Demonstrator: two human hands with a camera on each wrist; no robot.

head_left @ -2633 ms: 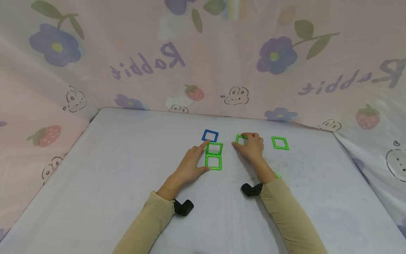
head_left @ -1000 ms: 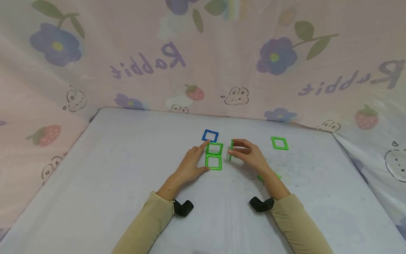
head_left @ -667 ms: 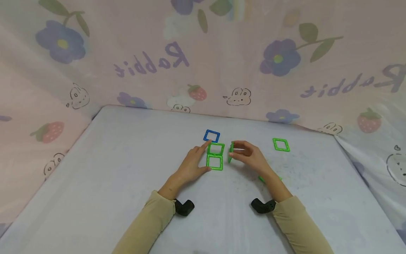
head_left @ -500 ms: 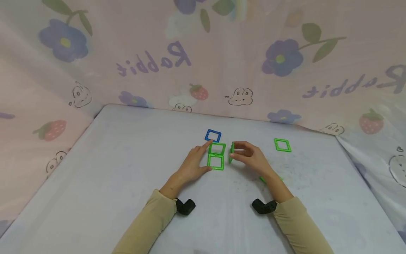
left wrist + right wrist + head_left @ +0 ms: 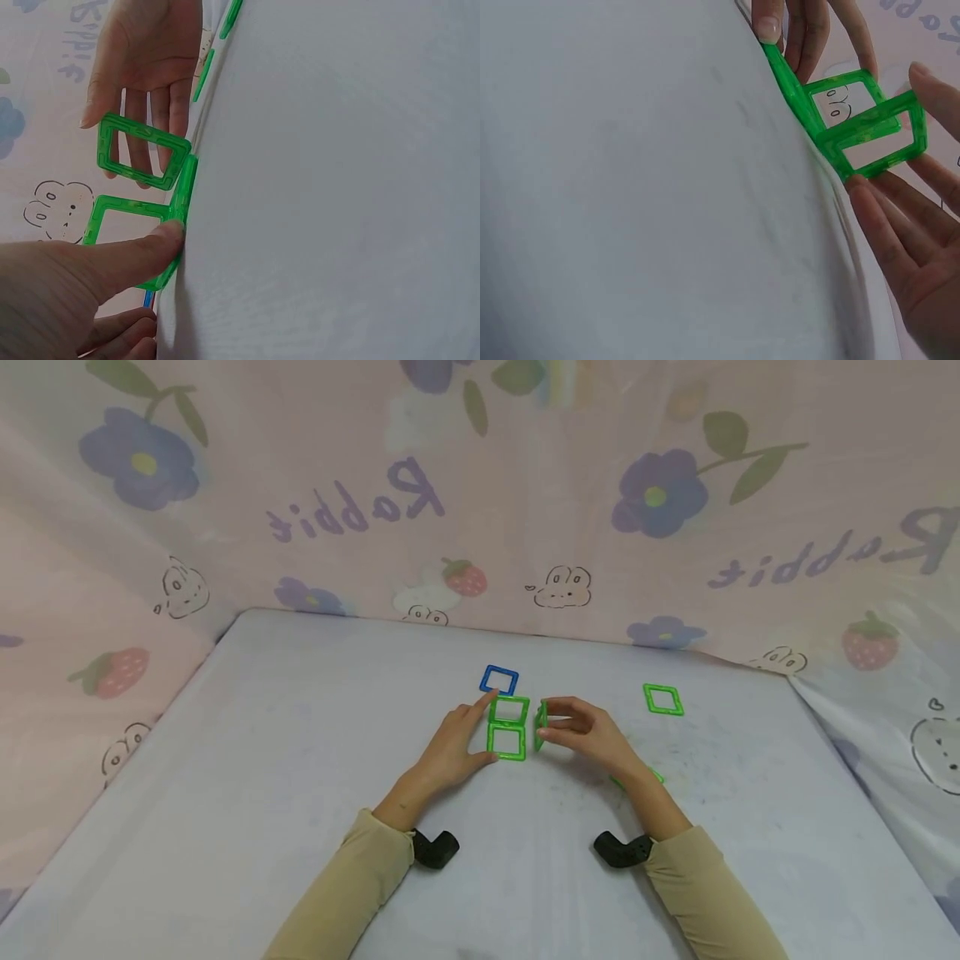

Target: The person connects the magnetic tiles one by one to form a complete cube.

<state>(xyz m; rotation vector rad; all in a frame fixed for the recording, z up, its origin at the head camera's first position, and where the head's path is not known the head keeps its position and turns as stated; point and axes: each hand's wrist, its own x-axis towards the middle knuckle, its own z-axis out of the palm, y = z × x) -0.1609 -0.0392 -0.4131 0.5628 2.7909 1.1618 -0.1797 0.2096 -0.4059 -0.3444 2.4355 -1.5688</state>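
Observation:
In the head view, two joined green square magnetic tiles stand before me. The near tile [image 5: 507, 757] lies flat; the far tile [image 5: 512, 698] stands up from its back edge. My left hand [image 5: 448, 747] holds the pair, thumb on the near tile's front corner and index finger at the far tile's back corner. Beside them my right hand [image 5: 588, 731] pinches another green magnetic tile [image 5: 541, 725] upright by thumb and fingertips. The left wrist view shows this held tile [image 5: 146, 129] close to the pair. A thin gap separates them in the head view.
A blue square tile [image 5: 485, 680] lies just behind the pair. One green tile [image 5: 664, 687] lies at the back right. Another green tile [image 5: 617, 782] is partly hidden under my right forearm. A printed cloth [image 5: 495, 510] hangs behind the white table [image 5: 337, 710].
My right hand has brought its green tile leftward from farther right and turned it upright, edge-on to the head view, nearer the pair. My left hand has stayed in place.

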